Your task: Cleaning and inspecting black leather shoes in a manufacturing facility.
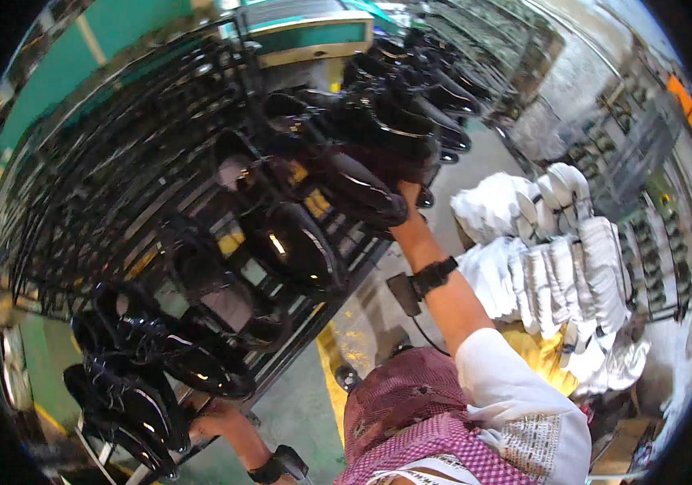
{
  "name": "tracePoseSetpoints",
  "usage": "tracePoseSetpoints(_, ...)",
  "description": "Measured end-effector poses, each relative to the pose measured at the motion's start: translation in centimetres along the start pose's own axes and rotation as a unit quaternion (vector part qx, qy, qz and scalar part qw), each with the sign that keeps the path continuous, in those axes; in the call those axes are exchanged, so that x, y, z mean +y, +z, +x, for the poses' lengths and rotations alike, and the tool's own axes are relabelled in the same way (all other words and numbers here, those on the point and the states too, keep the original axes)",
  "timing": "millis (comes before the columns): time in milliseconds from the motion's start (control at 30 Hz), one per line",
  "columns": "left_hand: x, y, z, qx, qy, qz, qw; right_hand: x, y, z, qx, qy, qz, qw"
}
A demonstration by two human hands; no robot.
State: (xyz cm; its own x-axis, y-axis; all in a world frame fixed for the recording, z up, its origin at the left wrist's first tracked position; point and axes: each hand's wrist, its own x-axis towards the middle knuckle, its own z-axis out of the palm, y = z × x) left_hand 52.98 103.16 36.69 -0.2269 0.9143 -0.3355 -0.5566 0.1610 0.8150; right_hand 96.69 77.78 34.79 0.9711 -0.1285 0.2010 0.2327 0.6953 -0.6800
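Glossy black shoes stand along a dark metal rack (305, 323) in front of me. My left hand (212, 419) reaches in at the lower left, beside the toe of a black lace-up shoe (200, 364); its fingers are hidden among the shoes. Farther off, my right hand (412, 198) is at the rack's right side, next to the toe of another black shoe (358, 186). Those fingers are also out of sight, so whether they grip a shoe or the rack cannot be seen. Between the hands sits a wide-toed black shoe (301, 246).
Bundles of white cloth-like pieces (556, 275) are stacked at the right, with yellow material (536, 352) beneath them. More dark racks (119, 170) stand at the left. A teal-sided bench (313, 36) is at the back. A yellow floor line (331, 376) runs beside the rack.
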Motion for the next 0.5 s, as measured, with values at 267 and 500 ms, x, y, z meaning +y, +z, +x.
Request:
tracePoseSetpoints(267, -7.9, 5.0, -3.5, 0.014, 0.001, 0.010, 1.000, -3.0, -4.8, 8.3, 0.023, 0.031, 0.099, 0.994)
tracePoseSetpoints(500, -12.2, 18.2, -18.0, 0.118, 0.062, 0.039, 0.990, -4.5, -6.4, 18.0, -0.036, -0.087, 0.008, 0.995)
